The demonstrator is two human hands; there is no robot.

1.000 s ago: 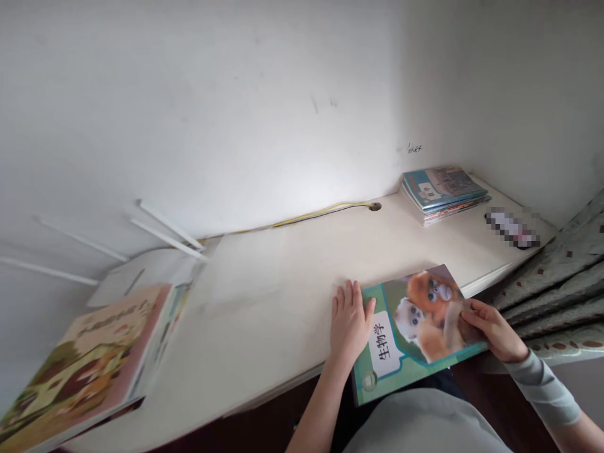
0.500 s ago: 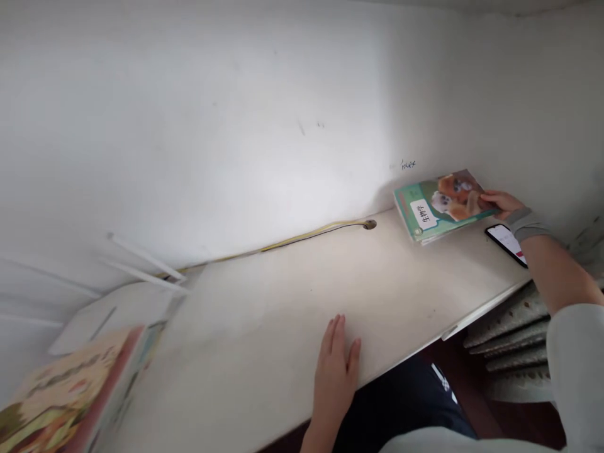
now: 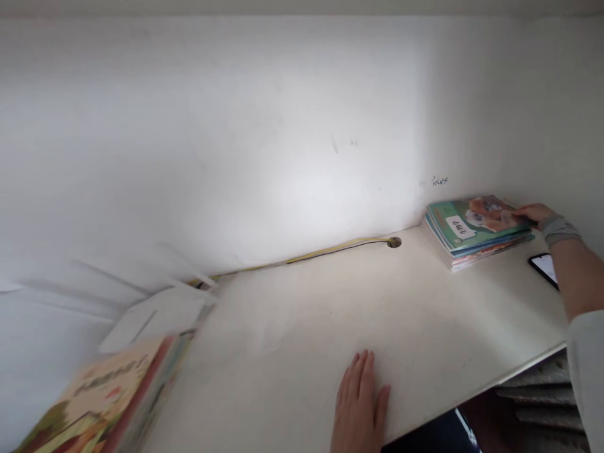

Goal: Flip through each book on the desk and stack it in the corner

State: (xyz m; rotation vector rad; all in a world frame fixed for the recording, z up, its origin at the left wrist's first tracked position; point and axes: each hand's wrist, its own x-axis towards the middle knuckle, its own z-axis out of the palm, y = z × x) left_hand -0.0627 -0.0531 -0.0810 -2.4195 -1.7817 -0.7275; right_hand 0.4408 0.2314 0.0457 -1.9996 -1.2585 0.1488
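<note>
You've moved the green book (image 3: pixel 479 221): a second ago both your hands had it at the desk's front edge, and now it lies on top of the stack of books (image 3: pixel 476 257) by the wall (image 3: pixel 264 138). Your right hand (image 3: pixel 535 215) touches its right edge (whether pinching, I can't tell). Your left hand (image 3: pixel 358 406) lies flat on the desk (image 3: pixel 283 333), fingers together, thumb apart. The cover's title, 生物学 in the earlier frame, is blurred now, like the lettering on the picture book (image 3: pixel 94 402). You can't clearly read the handwriting (image 3: pixel 440 181) above the stack.
</note>
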